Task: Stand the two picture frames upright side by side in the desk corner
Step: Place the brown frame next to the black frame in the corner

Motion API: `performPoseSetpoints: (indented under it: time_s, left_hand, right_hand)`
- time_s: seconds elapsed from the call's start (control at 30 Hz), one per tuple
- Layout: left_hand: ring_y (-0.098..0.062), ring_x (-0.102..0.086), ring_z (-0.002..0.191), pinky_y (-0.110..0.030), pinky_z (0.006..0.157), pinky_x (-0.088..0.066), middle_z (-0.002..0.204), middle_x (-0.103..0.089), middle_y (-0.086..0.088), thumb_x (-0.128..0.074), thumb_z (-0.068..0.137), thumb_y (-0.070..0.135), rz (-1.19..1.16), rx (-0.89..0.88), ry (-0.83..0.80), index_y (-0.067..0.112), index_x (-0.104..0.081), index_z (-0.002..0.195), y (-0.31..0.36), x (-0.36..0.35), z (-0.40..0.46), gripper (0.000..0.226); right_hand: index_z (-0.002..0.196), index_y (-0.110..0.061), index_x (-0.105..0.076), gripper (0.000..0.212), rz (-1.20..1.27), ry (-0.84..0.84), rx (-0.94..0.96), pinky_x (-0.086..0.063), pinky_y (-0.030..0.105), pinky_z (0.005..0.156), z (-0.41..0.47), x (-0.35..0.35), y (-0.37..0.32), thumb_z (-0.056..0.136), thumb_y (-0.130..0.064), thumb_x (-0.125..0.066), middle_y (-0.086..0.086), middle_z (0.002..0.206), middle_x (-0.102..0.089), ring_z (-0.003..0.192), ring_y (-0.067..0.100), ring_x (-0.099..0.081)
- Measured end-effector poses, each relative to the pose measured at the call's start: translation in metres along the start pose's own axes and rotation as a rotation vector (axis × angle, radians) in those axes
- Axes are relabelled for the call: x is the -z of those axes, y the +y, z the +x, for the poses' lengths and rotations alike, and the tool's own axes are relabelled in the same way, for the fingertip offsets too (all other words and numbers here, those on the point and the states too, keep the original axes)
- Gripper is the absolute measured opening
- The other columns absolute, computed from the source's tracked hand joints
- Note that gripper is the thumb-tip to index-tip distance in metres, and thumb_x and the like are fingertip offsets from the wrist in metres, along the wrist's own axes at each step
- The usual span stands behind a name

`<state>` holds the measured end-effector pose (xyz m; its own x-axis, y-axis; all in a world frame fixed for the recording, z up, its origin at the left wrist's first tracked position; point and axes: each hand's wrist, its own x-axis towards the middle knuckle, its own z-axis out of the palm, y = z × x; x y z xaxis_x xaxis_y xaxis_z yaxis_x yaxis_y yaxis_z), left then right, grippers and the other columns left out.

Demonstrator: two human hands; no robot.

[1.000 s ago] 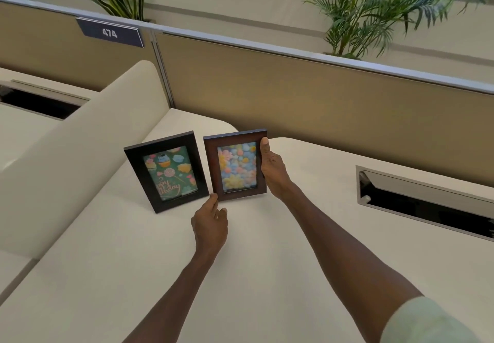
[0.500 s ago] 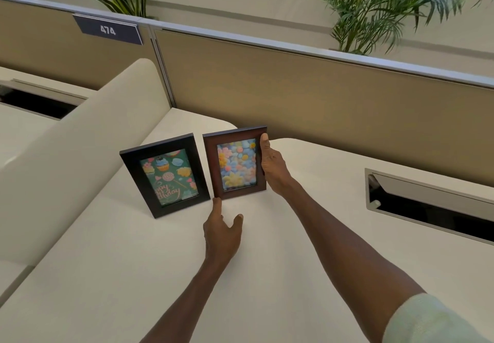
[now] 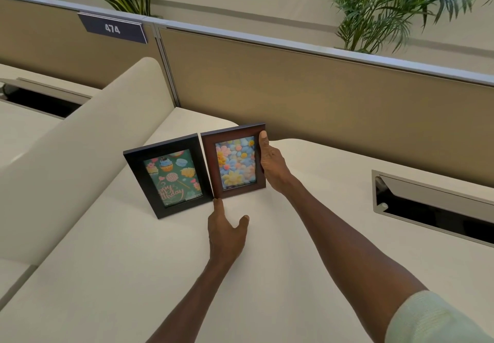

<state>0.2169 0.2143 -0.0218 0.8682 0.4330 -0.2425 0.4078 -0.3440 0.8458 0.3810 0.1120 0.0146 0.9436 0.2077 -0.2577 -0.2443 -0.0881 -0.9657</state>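
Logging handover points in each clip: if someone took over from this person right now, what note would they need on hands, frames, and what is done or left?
Right hand: grips the right edge of the brown wooden picture frame with the flower print, thumb on its front.
Left hand: open, index fingertip at that frame's lower left corner, palm low over the cream desk top.
Black picture frame with the birthday print: stands free, upright, leaning slightly back, just left of the brown one, edges almost meeting.
Done: both frames upright side by side near the corner by the tan partition panel.
Left: settle the brown frame, then let go with both hands.
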Motion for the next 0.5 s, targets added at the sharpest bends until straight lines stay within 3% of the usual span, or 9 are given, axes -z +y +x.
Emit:
performPoseSetpoints:
  time_s: [0.13, 0.27, 0.5]
  left_hand:
    - [-0.026, -0.037, 0.14, -0.032, 0.11, -0.032, 0.152, -0.041, -0.013, -0.071, 0.085, 0.028, 0.01, 0.0, 0.0, 0.01, -0.02, 0.155, -0.0015, -0.0016, 0.0004, 0.088]
    - [-0.026, -0.037, 0.14, -0.024, 0.101, -0.027, 0.152, -0.041, -0.012, -0.071, 0.085, 0.031, 0.031, -0.009, -0.004, 0.011, -0.019, 0.155, -0.0039, -0.0026, 0.0011, 0.089]
    - [-0.025, -0.032, 0.143, -0.027, 0.108, -0.026, 0.156, -0.035, -0.01, -0.07, 0.087, 0.031, 0.061, -0.033, -0.005, 0.011, -0.016, 0.155, -0.0048, -0.0041, 0.0002, 0.09]
  right_hand:
    - [0.102, -0.027, -0.069, 0.057, 0.015, 0.003, -0.001, -0.057, 0.017, 0.056, 0.0009, -0.0025, -0.0045, 0.093, -0.069, -0.032, -0.014, 0.085, -0.076, 0.072, 0.005, -0.076]
    - [0.096, -0.031, -0.069, 0.065, 0.02, 0.0, -0.011, -0.056, 0.016, 0.053, 0.0019, -0.0043, -0.0057, 0.073, -0.081, -0.036, -0.018, 0.076, -0.078, 0.071, 0.006, -0.076]
    - [0.093, -0.031, -0.069, 0.066, -0.001, 0.005, -0.009, -0.055, 0.015, 0.052, 0.0047, -0.0035, -0.0045, 0.071, -0.083, -0.035, -0.019, 0.075, -0.077, 0.07, 0.005, -0.076]
